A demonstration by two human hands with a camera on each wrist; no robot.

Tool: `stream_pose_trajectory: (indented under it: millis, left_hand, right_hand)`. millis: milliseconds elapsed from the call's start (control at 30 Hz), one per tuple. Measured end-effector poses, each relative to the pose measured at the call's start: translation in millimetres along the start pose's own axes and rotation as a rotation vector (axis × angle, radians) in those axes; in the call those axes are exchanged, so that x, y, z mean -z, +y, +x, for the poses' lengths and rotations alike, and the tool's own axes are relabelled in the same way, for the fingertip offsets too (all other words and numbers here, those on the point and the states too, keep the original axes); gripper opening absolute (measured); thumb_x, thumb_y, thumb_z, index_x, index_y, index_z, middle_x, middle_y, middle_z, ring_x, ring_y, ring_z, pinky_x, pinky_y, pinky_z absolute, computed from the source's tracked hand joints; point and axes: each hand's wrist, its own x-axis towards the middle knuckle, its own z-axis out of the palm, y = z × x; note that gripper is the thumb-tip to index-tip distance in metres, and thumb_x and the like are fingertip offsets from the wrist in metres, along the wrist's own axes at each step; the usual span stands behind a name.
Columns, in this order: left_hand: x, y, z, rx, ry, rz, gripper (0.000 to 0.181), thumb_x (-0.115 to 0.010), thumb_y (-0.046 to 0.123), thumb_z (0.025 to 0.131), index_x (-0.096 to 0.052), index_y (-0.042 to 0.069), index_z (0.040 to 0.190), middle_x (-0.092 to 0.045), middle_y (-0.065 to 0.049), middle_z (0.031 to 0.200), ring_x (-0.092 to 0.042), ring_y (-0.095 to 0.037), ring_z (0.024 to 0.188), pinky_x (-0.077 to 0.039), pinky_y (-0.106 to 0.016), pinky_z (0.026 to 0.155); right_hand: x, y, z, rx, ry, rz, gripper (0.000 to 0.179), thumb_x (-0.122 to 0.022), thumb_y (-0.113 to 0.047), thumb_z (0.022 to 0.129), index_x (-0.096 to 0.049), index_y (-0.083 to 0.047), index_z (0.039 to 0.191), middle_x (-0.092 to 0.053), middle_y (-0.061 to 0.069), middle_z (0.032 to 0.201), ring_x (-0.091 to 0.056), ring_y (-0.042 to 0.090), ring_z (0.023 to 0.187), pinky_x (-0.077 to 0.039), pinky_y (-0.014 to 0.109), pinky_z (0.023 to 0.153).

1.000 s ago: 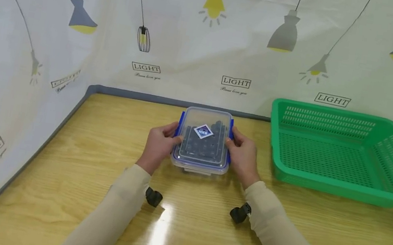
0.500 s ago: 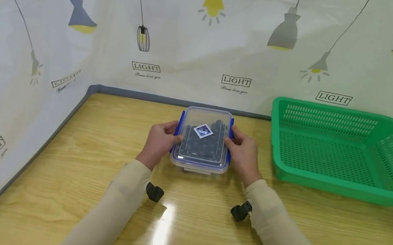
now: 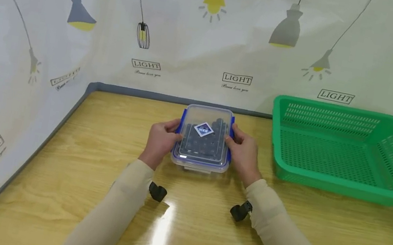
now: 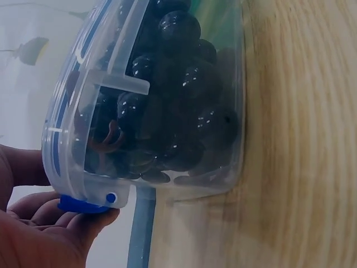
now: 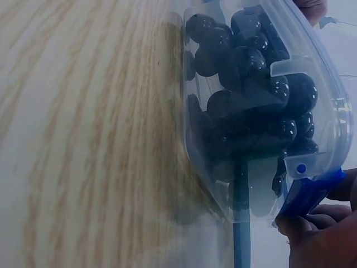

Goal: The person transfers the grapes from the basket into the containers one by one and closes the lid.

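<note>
A clear plastic food container (image 3: 200, 159) with a blue-edged lid stands on the wooden table, several dark, glossy round fruits (image 4: 203, 84) inside it. A diamond-shaped sticker (image 3: 204, 129) is on the lid. My left hand (image 3: 160, 140) grips the container's left side, thumb over the lid's edge and fingers at the blue side clip (image 4: 83, 204). On the opposite side my right hand (image 3: 245, 154) does the same, with fingertips against the other blue clip (image 5: 312, 192). Both clips stick out from the container's wall in the wrist views. A pale front clip (image 3: 197, 170) hangs at the near end.
A green perforated plastic basket (image 3: 330, 182) sits to the right of the container, at the back of the table (image 3: 76, 172). Walls covered with a lamp-print sheet (image 3: 183, 13) border the table behind and on the left.
</note>
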Motion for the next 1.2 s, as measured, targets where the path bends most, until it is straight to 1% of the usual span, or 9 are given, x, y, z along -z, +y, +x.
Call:
stream_pose_trajectory:
  millis: [167, 267, 333, 467, 600, 700, 933, 1100, 1200]
  left_hand:
    - [-1.3, -0.5, -0.8, -0.066, 0.009, 0.032, 0.048, -0.063, -0.003, 0.090, -0.056, 0.002, 0.137, -0.055, -0.011, 0.139, -0.051, -0.022, 0.127, -0.044, -0.033, 0.103]
    - [-1.0, -5.3, -1.1, -0.080, -0.003, 0.001, 0.049, -0.064, -0.004, 0.090, -0.054, 0.000, 0.138, -0.054, -0.011, 0.140, -0.050, -0.022, 0.129, -0.042, -0.031, 0.104]
    - [-0.1, -8.8, -1.1, -0.083, -0.015, -0.040, 0.051, -0.064, -0.004, 0.091, -0.051, -0.001, 0.140, -0.051, -0.012, 0.142, -0.048, -0.022, 0.131, -0.041, -0.030, 0.105]
    - [2.2, -12.6, -0.9, -0.071, -0.044, -0.097, 0.055, -0.064, -0.003, 0.092, -0.046, 0.000, 0.144, -0.047, -0.013, 0.146, -0.045, -0.023, 0.133, -0.039, -0.031, 0.106]
    - [3.8, -13.8, 1.3, -0.037, -0.074, -0.118, 0.056, -0.063, 0.000, 0.094, -0.045, 0.004, 0.146, -0.044, -0.010, 0.149, -0.043, -0.022, 0.134, -0.039, -0.032, 0.106]
    - [2.8, -13.6, 2.1, -0.027, -0.064, -0.126, 0.055, -0.064, 0.000, 0.094, -0.045, 0.005, 0.146, -0.044, -0.010, 0.149, -0.042, -0.020, 0.135, -0.038, -0.031, 0.107]
    - [-0.7, -11.6, 2.3, -0.033, -0.038, -0.132, 0.055, -0.064, -0.001, 0.092, -0.047, 0.003, 0.145, -0.045, -0.011, 0.148, -0.043, -0.021, 0.134, -0.038, -0.030, 0.107]
    - [-0.1, -9.9, 2.7, -0.013, -0.053, -0.154, 0.061, -0.064, -0.001, 0.092, -0.039, -0.004, 0.147, -0.039, -0.016, 0.151, -0.039, -0.025, 0.138, -0.036, -0.032, 0.109]
    - [1.3, -9.2, 3.4, 0.011, -0.072, -0.146, 0.060, -0.064, 0.001, 0.092, -0.038, -0.007, 0.146, -0.041, -0.020, 0.148, -0.043, -0.028, 0.134, -0.038, -0.034, 0.107]
  right_hand:
    - [-1.2, -1.7, 0.9, -0.007, -0.004, 0.002, 0.051, -0.059, -0.008, 0.099, -0.041, -0.004, 0.147, -0.040, 0.008, 0.151, -0.039, 0.020, 0.137, -0.036, 0.029, 0.108]
    - [-1.2, -0.4, 1.0, -0.021, -0.012, -0.007, 0.051, -0.059, -0.008, 0.099, -0.041, -0.004, 0.147, -0.040, 0.008, 0.151, -0.039, 0.020, 0.137, -0.036, 0.029, 0.109]
    - [-1.3, 0.3, 1.1, -0.025, -0.015, -0.014, 0.051, -0.058, -0.008, 0.100, -0.040, -0.004, 0.147, -0.040, 0.008, 0.151, -0.038, 0.020, 0.137, -0.036, 0.030, 0.109]
    - [-2.0, 0.7, 1.2, -0.030, -0.003, -0.023, 0.051, -0.059, -0.010, 0.100, -0.041, -0.006, 0.147, -0.040, 0.007, 0.152, -0.038, 0.019, 0.137, -0.035, 0.029, 0.109]
    - [-1.8, 0.6, 1.1, -0.029, 0.002, -0.034, 0.051, -0.058, -0.011, 0.100, -0.040, -0.007, 0.148, -0.038, 0.006, 0.152, -0.037, 0.019, 0.138, -0.034, 0.029, 0.109]
    - [-1.4, 0.4, 0.8, -0.026, -0.004, -0.039, 0.051, -0.057, -0.011, 0.101, -0.039, -0.006, 0.148, -0.038, 0.006, 0.153, -0.036, 0.019, 0.138, -0.034, 0.030, 0.110]
    - [-0.6, 1.9, 1.4, -0.035, 0.007, -0.036, 0.051, -0.058, -0.012, 0.101, -0.040, -0.008, 0.148, -0.038, 0.005, 0.153, -0.037, 0.018, 0.138, -0.035, 0.029, 0.109]
    - [-1.0, 2.3, 2.4, -0.023, 0.018, -0.035, 0.051, -0.058, -0.013, 0.101, -0.040, -0.008, 0.148, -0.039, 0.004, 0.152, -0.037, 0.017, 0.138, -0.035, 0.028, 0.109]
    - [-1.9, 2.8, 3.0, -0.010, 0.022, -0.037, 0.050, -0.058, -0.012, 0.100, -0.041, -0.007, 0.147, -0.039, 0.004, 0.152, -0.037, 0.017, 0.138, -0.035, 0.028, 0.109]
